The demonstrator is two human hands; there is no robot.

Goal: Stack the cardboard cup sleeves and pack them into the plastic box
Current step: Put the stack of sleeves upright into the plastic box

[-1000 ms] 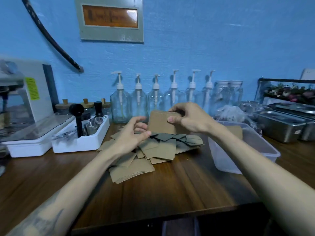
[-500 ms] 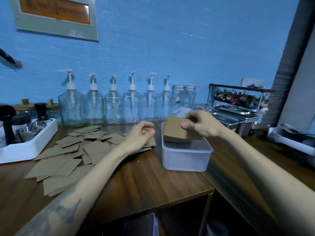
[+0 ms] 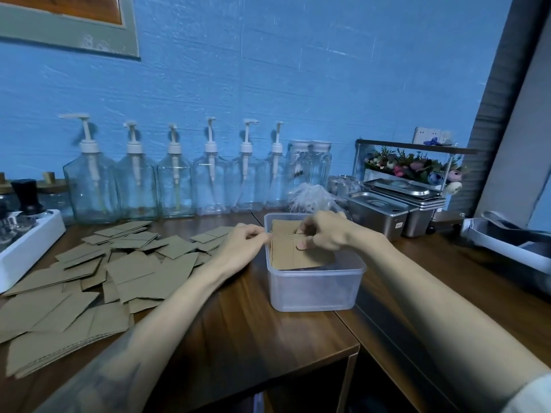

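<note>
A clear plastic box (image 3: 316, 290) stands on the wooden counter right of centre. A stack of brown cardboard sleeves (image 3: 286, 254) stands on edge inside it, leaning toward the back left. My right hand (image 3: 323, 234) pinches the top of that stack, thumb on its front face. My left hand (image 3: 246, 241) hovers at the box's left rim, fingers curled, touching the stack's left edge. Several loose flat sleeves (image 3: 131, 263) lie spread over the counter to the left.
A row of clear pump bottles (image 3: 176, 180) lines the blue wall. Steel lidded pans (image 3: 384, 210) and a flower shelf sit at the back right, a white tray (image 3: 26, 248) with tools at the left. The counter's front edge (image 3: 343, 350) drops off below the box.
My right hand has carried the sleeve stack from above the pile rightward and lowered it into the box. My left hand followed to the box's left rim. The view turned right.
</note>
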